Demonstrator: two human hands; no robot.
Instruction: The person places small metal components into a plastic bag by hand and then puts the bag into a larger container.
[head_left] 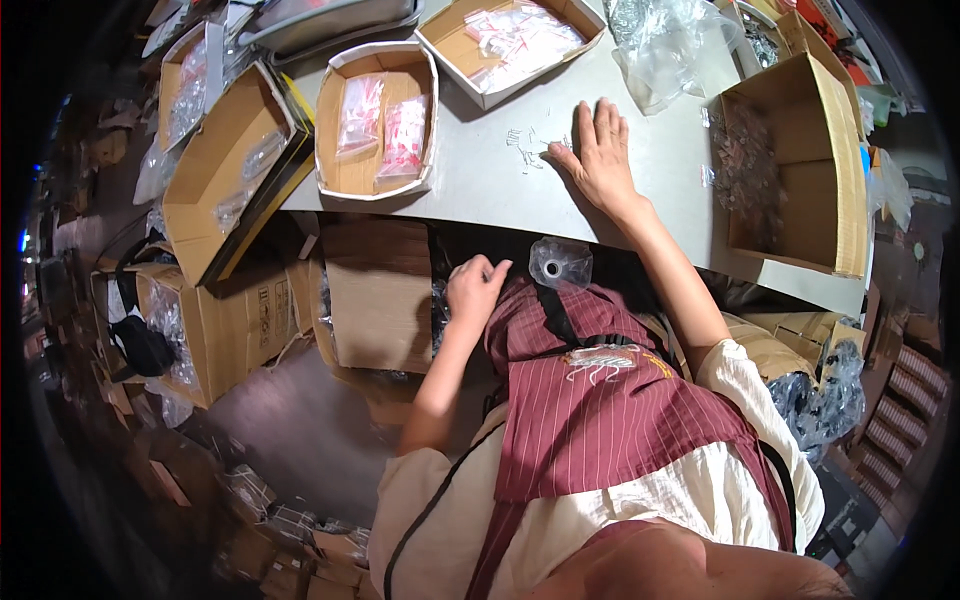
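My right hand [597, 150] lies flat on the grey table [480, 180], fingers spread, its thumb and forefinger touching a few small clear parts [527, 146] on the surface. My left hand [474, 285] is below the table edge over my lap, fingers pinched on the edge of a small clear plastic bag [560, 262] that hangs in front of my striped maroon apron [600, 400].
A tray with red-and-clear packets [378, 120] sits left of my hand, another box of packets [512, 40] behind. A crumpled clear bag [660, 45] and an open carton of small parts [790, 170] stand at right. Cartons [375, 295] crowd the floor at left.
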